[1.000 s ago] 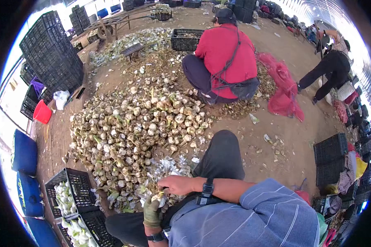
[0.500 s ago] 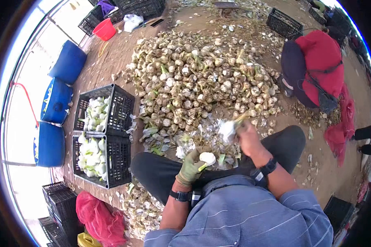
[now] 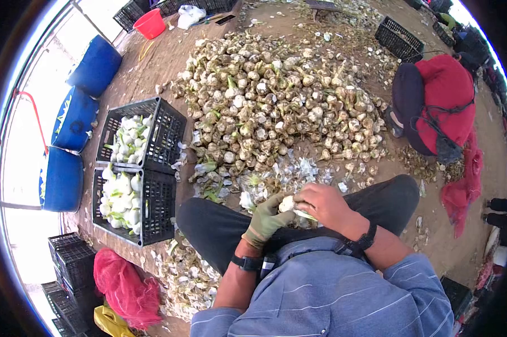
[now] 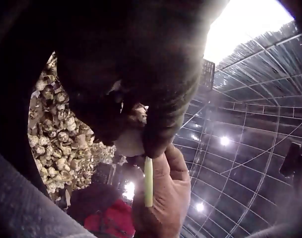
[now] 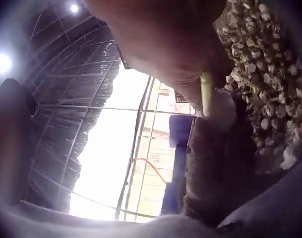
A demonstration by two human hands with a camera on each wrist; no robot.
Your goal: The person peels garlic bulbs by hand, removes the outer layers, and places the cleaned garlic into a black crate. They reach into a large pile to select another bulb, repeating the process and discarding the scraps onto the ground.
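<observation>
My gloved left hand [image 3: 267,219] holds a pale garlic bulb [image 3: 287,203] above my lap. The bare right hand [image 3: 325,206] meets it from the other side, its curled fingers and thumb on the bulb. In the left wrist view the green stem [image 4: 149,186] sticks out between the dark glove [image 4: 136,74] and the bare right hand [image 4: 168,198]. The right wrist view shows that stem [image 5: 206,94] beside the white bulb [image 5: 224,110], much of which the fingers cover. Loose white peel [image 3: 298,168] lies on the ground just past the hands.
A large heap of unpeeled garlic bulbs [image 3: 265,106] spreads ahead. Two black crates [image 3: 166,135] with white, green-stemmed garlic stand left, near blue barrels [image 3: 68,180]. A person in red [image 3: 447,101] crouches at right. A red mesh sack [image 3: 124,286] lies at lower left.
The head view has swung down and left since the first frame. Half a second ago the right hand was off to the right with blurred white peel; now it is back at the bulb.
</observation>
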